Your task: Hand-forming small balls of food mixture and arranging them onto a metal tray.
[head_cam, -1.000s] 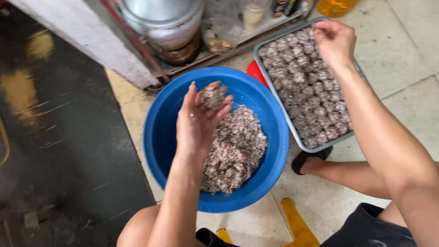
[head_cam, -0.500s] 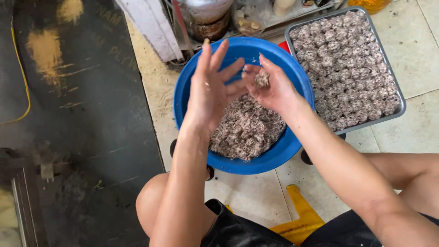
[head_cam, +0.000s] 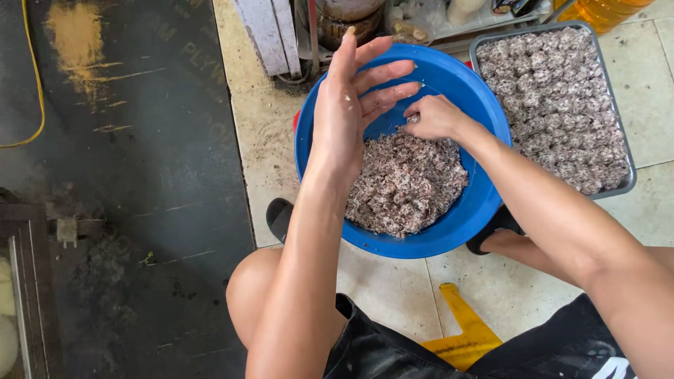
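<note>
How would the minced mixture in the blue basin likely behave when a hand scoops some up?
The mixture looks moist and clumpy, so it probably holds together yet squashes easily. Bits cling to the open left hand, suggesting stickiness. The right hand closes on a pinch, so small portions likely pull away easily from the blue basin.

Even, soft daylight; shadows are faint. The pale floor tiles point(head_cam: 653, 91) look bright, the dark board point(head_cam: 140, 175) dull. Focus is sharp, without glare.
</note>
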